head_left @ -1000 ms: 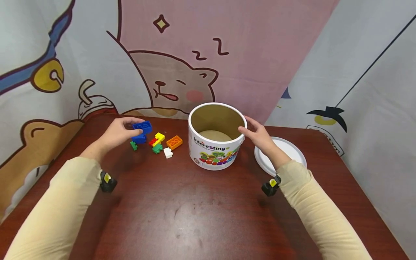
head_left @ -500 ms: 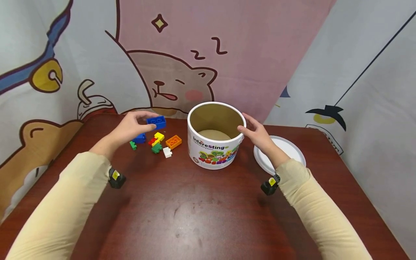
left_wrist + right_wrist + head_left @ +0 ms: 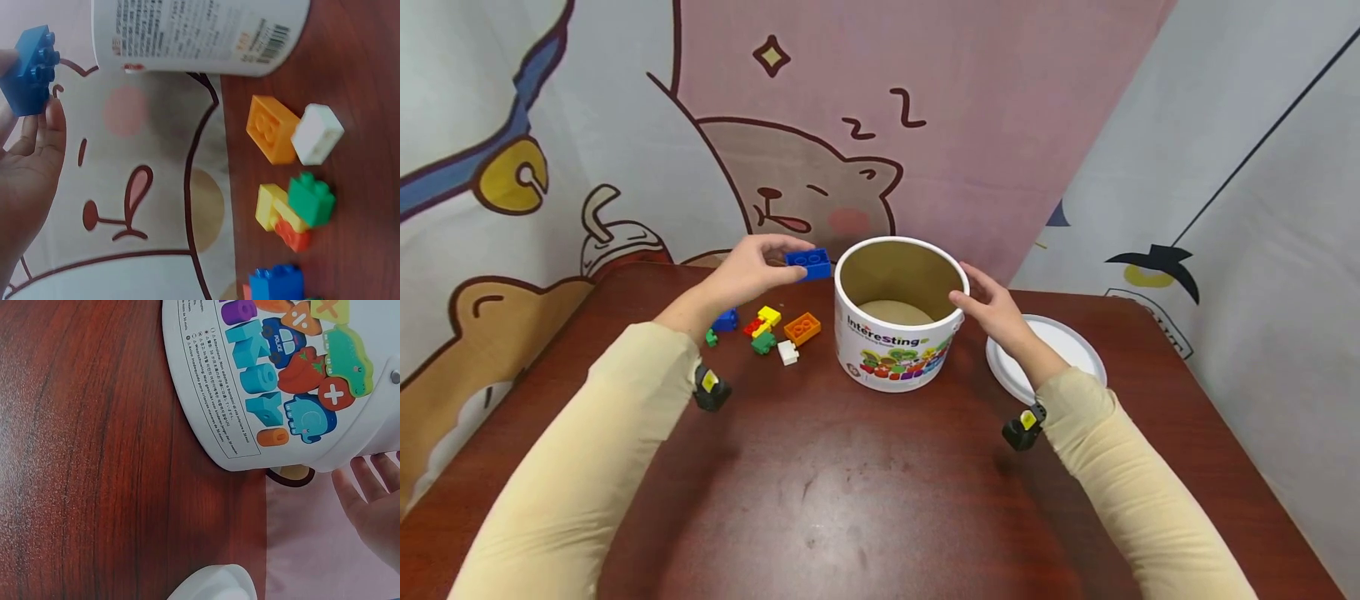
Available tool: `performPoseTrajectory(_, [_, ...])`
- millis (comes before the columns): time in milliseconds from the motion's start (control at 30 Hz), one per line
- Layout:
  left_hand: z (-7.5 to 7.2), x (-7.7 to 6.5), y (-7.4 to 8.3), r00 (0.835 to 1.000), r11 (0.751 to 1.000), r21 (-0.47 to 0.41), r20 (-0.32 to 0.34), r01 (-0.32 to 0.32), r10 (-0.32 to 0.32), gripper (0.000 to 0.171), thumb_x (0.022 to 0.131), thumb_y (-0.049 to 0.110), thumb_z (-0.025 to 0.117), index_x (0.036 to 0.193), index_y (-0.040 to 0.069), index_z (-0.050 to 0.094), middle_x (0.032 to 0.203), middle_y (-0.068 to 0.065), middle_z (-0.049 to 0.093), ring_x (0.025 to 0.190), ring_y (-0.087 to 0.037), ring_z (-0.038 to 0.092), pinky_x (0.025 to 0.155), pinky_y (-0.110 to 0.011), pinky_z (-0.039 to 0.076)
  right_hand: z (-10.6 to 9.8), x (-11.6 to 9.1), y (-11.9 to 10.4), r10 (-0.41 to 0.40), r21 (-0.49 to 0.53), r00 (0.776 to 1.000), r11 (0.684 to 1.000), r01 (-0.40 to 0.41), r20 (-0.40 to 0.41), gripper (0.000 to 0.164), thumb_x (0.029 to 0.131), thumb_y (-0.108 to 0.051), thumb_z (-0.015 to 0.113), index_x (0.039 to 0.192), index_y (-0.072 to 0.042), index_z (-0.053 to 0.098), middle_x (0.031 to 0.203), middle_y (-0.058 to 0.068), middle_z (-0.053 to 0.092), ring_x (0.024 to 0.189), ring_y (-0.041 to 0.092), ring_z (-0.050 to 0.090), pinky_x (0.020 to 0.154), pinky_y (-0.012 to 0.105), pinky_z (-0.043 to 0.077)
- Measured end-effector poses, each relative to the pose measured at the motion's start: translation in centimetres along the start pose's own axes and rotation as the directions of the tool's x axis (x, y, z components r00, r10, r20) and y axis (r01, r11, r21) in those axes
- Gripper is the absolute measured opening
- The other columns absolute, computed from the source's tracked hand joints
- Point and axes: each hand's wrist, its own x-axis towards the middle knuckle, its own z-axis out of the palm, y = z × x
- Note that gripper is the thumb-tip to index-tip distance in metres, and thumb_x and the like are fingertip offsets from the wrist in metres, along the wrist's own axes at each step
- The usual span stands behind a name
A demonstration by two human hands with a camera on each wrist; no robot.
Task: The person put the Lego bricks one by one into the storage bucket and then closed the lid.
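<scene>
My left hand (image 3: pixel 752 271) pinches a blue toy brick (image 3: pixel 808 264) between thumb and fingers, in the air just left of the bucket's rim. The left wrist view shows the studs on this blue brick (image 3: pixel 34 70). A white bucket (image 3: pixel 891 354) with a printed label stands upright on the table, its mouth uncovered and its tan bottom visible. My right hand (image 3: pixel 996 308) holds the bucket at its right rim, thumb over the edge and fingers along the outer side. In the right wrist view, the fingertips of this hand (image 3: pixel 375 500) meet the bucket's wall.
Left of the bucket lie an orange brick (image 3: pixel 802 328), a white brick (image 3: pixel 787 352), a green brick (image 3: pixel 764 342), yellow bricks (image 3: pixel 768 316), another blue brick (image 3: pixel 726 320) and a small green brick (image 3: pixel 711 337). A white lid (image 3: pixel 1075 346) lies under the right forearm. A printed curtain (image 3: pixel 1000 125) hangs behind.
My left hand has risen and moved right with the blue brick, from over the other blue brick to beside the bucket's rim. The right hand and bucket have stayed put.
</scene>
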Motion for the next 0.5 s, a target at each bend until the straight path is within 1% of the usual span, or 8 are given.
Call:
performPoseTrajectory(100, [0.7, 0.8, 0.9, 1.000, 0.999, -0.020, 0.013, -0.027, 0.028, 0.041, 0.087, 0.019, 0.063, 0.126, 0.009, 0.058, 0.130, -0.013, 0.055, 0.106, -0.027, 0.055, 0.093, -0.042, 0.047, -0.1, 0.0, 0.0, -0.002, 0.004, 1.000, 1.000, 0.002, 0.000, 0.060, 0.092, -0.015, 0.056, 0.146, -0.006, 0.030, 0.145, 0.020, 0.039, 0.130, 0.033, 0.041, 0.106, 0.047, 0.035])
performPoseTrajectory(267, [1.9, 1.9, 2.2, 0.999, 0.998, -0.050, 0.029, -0.039, 0.040, 0.039, 0.086, 0.016, 0.064, 0.124, 0.006, 0.059, 0.120, -0.016, 0.060, 0.102, -0.028, 0.058, 0.092, -0.039, 0.048, -0.1, 0.0, 0.0, -0.001, 0.014, 1.000, 1.000, 0.001, 0.013, 0.061, 0.092, -0.016, 0.056, 0.146, -0.008, 0.030, 0.146, 0.019, 0.037, 0.133, 0.033, 0.038, 0.108, 0.048, 0.034])
performPoseTrajectory(500, [3.5, 3.4, 3.4, 0.996, 0.997, -0.053, 0.060, -0.064, 0.068, 0.038, 0.086, 0.015, 0.064, 0.122, 0.006, 0.060, 0.117, -0.015, 0.062, 0.099, -0.024, 0.058, 0.090, -0.035, 0.049, -0.1, 0.0, 0.0, -0.005, 0.020, 1.000, 1.000, 0.005, 0.011, 0.060, 0.092, -0.016, 0.056, 0.146, -0.008, 0.030, 0.147, 0.019, 0.037, 0.133, 0.033, 0.038, 0.108, 0.048, 0.033])
